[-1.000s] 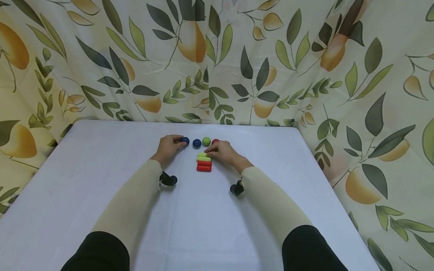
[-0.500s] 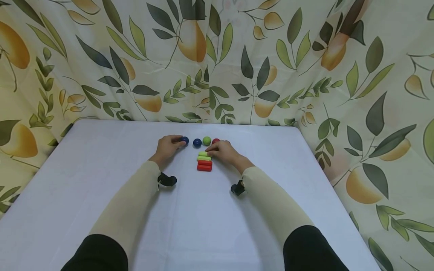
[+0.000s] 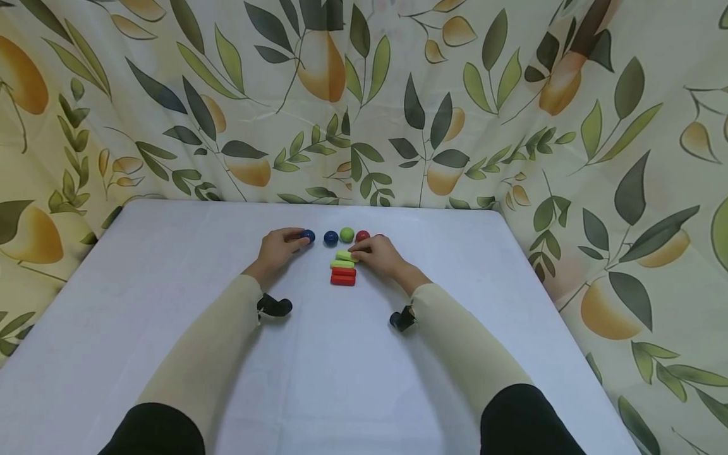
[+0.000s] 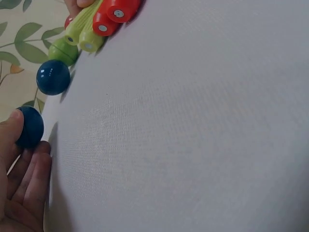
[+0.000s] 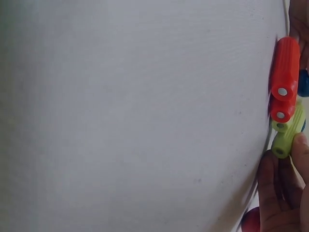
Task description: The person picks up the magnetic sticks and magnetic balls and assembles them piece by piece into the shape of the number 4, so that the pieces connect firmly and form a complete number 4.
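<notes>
My left hand (image 3: 275,251) pinches a dark blue ball (image 3: 308,236) between thumb and fingers, on the left end of a row of balls. Apart from it, to the right, stand another blue ball (image 3: 331,238), a green ball (image 3: 347,235) and a red ball (image 3: 362,236). A further red ball (image 5: 251,220) is mostly hidden behind my right hand (image 3: 380,256). That hand pinches the right end of the farther yellow-green magnetic rod (image 3: 344,255), which lies slightly askew. Close in front lie a second yellow-green rod (image 3: 341,264) and two red rods (image 3: 344,272), stacked toward me.
A white cloth covers the table (image 3: 341,366), whose far edge runs just behind the balls. A curtain with a leaf and fruit print (image 3: 364,126) hangs behind and at both sides. Each wrist wears a small black camera (image 3: 275,307).
My left hand has drifted slightly left with the blue ball. The farther yellow-green rod has turned a little in my right hand, which moved slightly right, and more of the red balls shows.
</notes>
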Demonstrator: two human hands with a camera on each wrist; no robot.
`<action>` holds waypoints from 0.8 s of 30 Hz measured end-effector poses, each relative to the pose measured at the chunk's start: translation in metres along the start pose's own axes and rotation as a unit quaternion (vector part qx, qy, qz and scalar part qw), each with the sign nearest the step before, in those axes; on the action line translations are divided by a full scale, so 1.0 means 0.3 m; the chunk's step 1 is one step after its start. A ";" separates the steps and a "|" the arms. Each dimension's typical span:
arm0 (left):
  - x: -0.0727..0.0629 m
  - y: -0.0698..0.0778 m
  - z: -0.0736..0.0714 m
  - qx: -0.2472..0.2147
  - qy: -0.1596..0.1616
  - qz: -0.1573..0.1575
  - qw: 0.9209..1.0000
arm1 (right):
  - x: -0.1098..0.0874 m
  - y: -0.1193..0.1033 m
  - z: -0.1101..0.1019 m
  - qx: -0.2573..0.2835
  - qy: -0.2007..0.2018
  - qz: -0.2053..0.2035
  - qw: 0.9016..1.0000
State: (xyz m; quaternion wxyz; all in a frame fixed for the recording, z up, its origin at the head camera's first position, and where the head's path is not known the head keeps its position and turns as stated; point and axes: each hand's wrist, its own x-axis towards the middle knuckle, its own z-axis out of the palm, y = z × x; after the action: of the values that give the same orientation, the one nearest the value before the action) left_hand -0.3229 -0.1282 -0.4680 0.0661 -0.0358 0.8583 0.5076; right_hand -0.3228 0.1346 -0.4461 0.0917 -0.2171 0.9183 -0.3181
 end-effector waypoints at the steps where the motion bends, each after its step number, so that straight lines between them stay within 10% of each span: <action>1: -0.002 -0.001 -0.001 -0.002 -0.001 -0.002 1.000 | -0.001 0.003 0.001 -0.002 0.004 -0.001 1.000; 24: -0.062 -0.044 -0.005 -0.001 -0.027 0.013 1.000 | -0.065 0.068 0.008 0.055 0.047 0.034 0.997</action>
State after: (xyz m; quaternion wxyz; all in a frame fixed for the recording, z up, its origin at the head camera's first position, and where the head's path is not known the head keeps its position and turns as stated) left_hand -0.3030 -0.1359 -0.4760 0.0824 -0.0112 0.8561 0.5101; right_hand -0.3117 0.1565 -0.4601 0.0712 -0.1649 0.9094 -0.3751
